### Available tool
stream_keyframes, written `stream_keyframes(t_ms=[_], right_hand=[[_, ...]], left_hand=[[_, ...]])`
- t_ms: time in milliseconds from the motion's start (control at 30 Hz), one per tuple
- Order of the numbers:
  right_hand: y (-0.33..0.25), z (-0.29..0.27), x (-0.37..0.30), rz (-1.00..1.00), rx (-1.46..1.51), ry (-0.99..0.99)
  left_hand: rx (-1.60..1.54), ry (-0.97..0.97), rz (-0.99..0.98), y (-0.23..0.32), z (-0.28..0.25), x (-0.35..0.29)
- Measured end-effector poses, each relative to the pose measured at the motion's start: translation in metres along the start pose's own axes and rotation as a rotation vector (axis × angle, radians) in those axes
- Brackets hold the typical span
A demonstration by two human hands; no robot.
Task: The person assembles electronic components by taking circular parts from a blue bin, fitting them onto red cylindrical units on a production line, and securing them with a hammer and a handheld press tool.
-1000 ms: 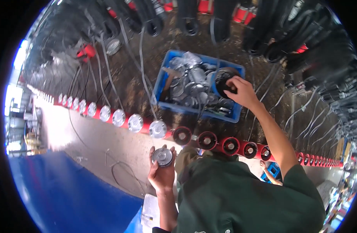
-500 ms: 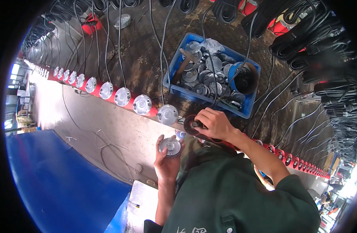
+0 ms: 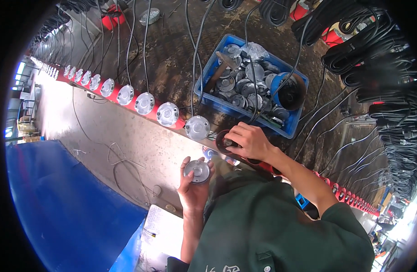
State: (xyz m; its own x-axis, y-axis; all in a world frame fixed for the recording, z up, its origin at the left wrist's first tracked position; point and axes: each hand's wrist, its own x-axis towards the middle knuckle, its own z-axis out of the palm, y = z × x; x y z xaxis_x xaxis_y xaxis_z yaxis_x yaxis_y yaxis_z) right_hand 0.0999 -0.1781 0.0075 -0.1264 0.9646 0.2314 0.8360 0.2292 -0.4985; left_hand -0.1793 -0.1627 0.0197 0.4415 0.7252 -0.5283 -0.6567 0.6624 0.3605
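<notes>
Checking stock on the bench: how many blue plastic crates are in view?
1. The blue crate sits on the dark workbench above the right hand, filled with round metal parts. Others could be hidden outside the picture.

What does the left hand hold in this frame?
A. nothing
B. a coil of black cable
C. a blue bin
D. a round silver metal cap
D: the left hand grips a round silver metal cap in front of the body, while the right hand rests on a dark round fitting in the red row.
</notes>
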Motion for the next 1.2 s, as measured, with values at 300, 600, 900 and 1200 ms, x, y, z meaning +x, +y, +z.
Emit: stream_keyframes(t_ms=[300,600,900,1200], right_hand=[[0.009,0.003,-0.002,-0.013,0.026,0.009],[0.013,-0.003,-0.001,-0.034,0.066,-0.028],[0.003,-0.004,0.004,-0.032,0.03,0.204],[0.001,0.007,-0.013,-0.113,0.002,0.135]], left_hand=[[0.02,0.025,0.026,-0.008,0.004,-0.003],[0.008,0.026,0.044,-0.012,0.01,-0.003],[-0.013,0.025,0.037,-0.017,0.016,0.001],[-0.007,0.057,0.033,-0.017,0.016,0.001]])
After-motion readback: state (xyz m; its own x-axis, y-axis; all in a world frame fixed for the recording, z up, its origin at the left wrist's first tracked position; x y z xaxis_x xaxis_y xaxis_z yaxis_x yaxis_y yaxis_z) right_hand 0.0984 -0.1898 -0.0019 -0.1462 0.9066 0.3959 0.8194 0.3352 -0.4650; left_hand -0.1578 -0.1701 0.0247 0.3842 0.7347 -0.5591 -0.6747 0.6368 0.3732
